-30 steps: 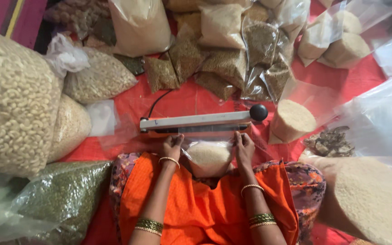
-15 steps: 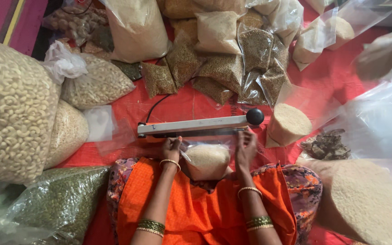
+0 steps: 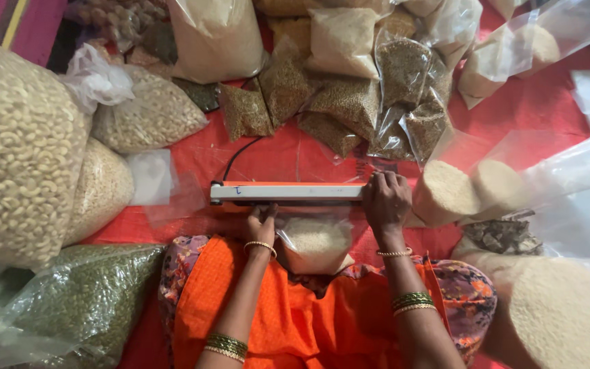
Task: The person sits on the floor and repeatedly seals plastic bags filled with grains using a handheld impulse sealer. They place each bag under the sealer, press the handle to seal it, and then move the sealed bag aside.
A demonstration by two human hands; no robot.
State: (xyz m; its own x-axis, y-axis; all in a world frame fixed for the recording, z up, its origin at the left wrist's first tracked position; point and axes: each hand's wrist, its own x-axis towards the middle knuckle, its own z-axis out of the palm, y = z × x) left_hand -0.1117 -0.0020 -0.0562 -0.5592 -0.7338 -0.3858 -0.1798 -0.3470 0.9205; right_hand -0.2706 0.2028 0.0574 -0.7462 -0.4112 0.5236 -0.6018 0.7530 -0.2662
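Observation:
A white and orange heat sealer [image 3: 285, 193] lies across the red mat in front of me, its arm down. My right hand [image 3: 386, 199] presses on the sealer's right end, covering its knob. My left hand [image 3: 261, 222] holds the left top edge of a small clear bag of pale grain [image 3: 315, 242], whose mouth sits under the sealer bar. The bag rests against my orange-clad lap.
Large bags of cashews [image 3: 15, 150] and green seeds [image 3: 83, 301] crowd the left. Packed pouches of brown grain [image 3: 349, 102] lie beyond the sealer. Open bags of white grain [image 3: 445, 193] stand at the right, with a big one [image 3: 554, 314] near my knee.
My right hand has moved from the bag's right edge onto the sealer's knob end and pushed the arm down. The left hand stays on the bag.

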